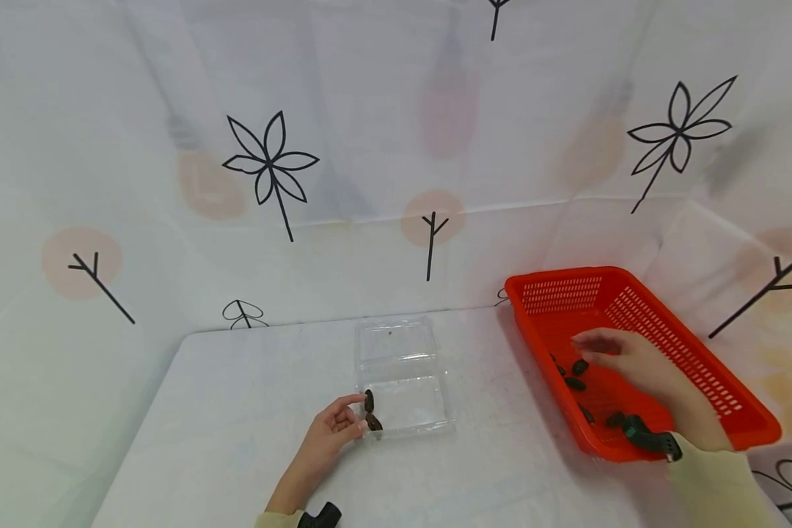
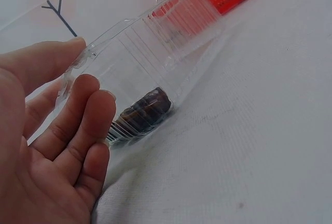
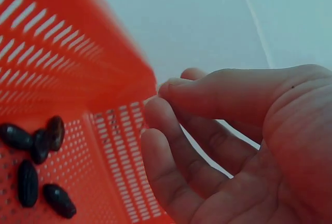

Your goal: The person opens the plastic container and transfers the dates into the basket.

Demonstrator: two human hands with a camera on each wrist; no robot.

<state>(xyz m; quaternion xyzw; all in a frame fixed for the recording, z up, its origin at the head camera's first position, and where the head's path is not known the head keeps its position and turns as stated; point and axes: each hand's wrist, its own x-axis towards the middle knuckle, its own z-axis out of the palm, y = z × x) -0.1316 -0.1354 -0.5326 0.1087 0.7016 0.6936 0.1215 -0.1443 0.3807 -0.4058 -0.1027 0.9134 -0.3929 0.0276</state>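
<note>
At the left rim of a clear plastic box (image 1: 405,403) is my left hand (image 1: 333,429), thumb and forefinger gripping its edge with the other fingers curled in. Two dark brown, wrinkled dates (image 1: 369,401) lie in the box along that side; in the left wrist view a date (image 2: 145,111) shows through the plastic. My right hand (image 1: 640,370) hovers inside the red plastic basket (image 1: 673,308), its fingers loosely bent and nothing visible in them. Several more dates (image 1: 575,383) lie on the basket floor, some near its left wall; the right wrist view shows a cluster of dates (image 3: 28,182).
The box's lid (image 1: 396,341) is folded back, away from me. A white cloth covers the table (image 1: 237,411), and a patterned white sheet (image 1: 363,147) hangs behind it. The basket stands at the table's right side, its slotted walls rising around my right hand.
</note>
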